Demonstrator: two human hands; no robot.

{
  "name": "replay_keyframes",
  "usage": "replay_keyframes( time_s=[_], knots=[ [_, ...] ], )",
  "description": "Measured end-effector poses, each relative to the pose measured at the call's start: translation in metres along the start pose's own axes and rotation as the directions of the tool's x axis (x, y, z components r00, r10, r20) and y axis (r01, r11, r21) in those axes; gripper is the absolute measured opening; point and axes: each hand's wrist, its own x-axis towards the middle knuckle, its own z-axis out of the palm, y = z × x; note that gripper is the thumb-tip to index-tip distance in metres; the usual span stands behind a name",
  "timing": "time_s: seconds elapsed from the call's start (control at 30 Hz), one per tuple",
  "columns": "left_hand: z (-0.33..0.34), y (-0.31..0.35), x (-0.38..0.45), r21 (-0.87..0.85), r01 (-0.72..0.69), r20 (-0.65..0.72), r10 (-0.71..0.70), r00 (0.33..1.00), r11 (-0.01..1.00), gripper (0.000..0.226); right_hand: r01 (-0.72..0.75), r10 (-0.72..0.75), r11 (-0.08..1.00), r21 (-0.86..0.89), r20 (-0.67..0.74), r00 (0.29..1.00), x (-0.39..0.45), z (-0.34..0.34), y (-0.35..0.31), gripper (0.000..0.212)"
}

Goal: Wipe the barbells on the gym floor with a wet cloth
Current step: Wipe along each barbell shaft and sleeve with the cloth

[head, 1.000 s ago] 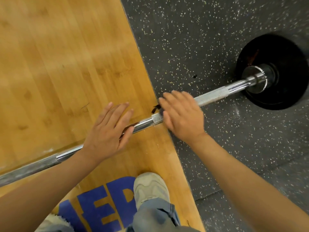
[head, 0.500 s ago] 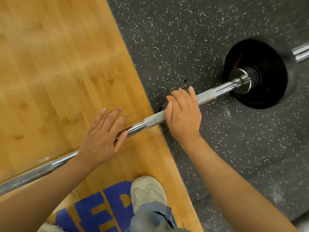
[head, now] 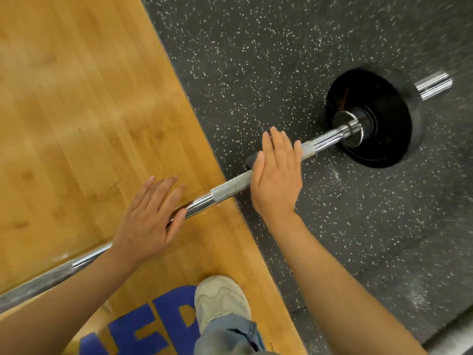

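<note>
The barbell (head: 227, 187) lies on the floor, running diagonally from lower left to upper right, w/ its shaft crossing the seam between the wood platform (head: 76, 111) and the black speckled rubber floor (head: 256, 60). The right hand (head: 277, 175) lies over the shaft on the rubber side, fingers straight and close together, palm down on the bar; a dark cloth (head: 250, 160) peeks out just past the thumb edge of that grip, pressed between palm and bar (only a small corner shows, so its color and extent are hard to tell). The left hand (head: 148, 221) rests flat on the smooth chrome section over the wood, fingers spread and extended, thumb alongside the bar, not wrapped round it. Between the two grips sits a bare knurled stretch of the shaft. Beyond the right grip, a short knurled bit, then smooth chrome leading to the collar and a black weight plate (head: 384, 129) resting on the rubber, w/ the sleeve end (head: 433, 85) sticking out past it. On the near side of the left grip the bar goes dull grey toward the frame edge. Below the hands, a pale sneaker (head: 220, 301) w/ a blue jeans cuff stands on the wood, next to blue lettering (head: 143, 329) painted on the platform.
</note>
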Motion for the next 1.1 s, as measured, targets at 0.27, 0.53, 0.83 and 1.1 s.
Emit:
replay_keyframes(
  time_s=[0.27, 0.53, 0.83, 1.1],
  knots=[
    [0.001, 0.000, 0.000, -0.003, -0.010, -0.010, 0.010, 1.000, 1.000, 0.042, -0.314, 0.314, 0.949, -0.024, -0.029, 0.949, 0.034, -0.004, 0.023, 0.051],
    [0.001, -0.003, 0.002, -0.017, -0.006, -0.009, 0.006, 1.000, 1.000, 0.043, -0.170, 0.176, 0.984, -0.051, 0.134, 0.975, 0.028, -0.011, 0.020, 0.058],
    [0.004, -0.003, 0.000, -0.011, -0.021, -0.008, 0.021, 1.000, 1.000, 0.040, -0.233, 0.240, 0.969, -0.081, 0.093, 0.966, 0.027, -0.010, 0.011, 0.057],
    [0.004, -0.003, 0.000, 0.015, -0.017, -0.007, 0.017, 1.000, 1.000, 0.042, 0.020, -0.013, 0.999, -0.048, 0.143, 0.990, 0.044, -0.027, 0.067, 0.047]
  ],
)
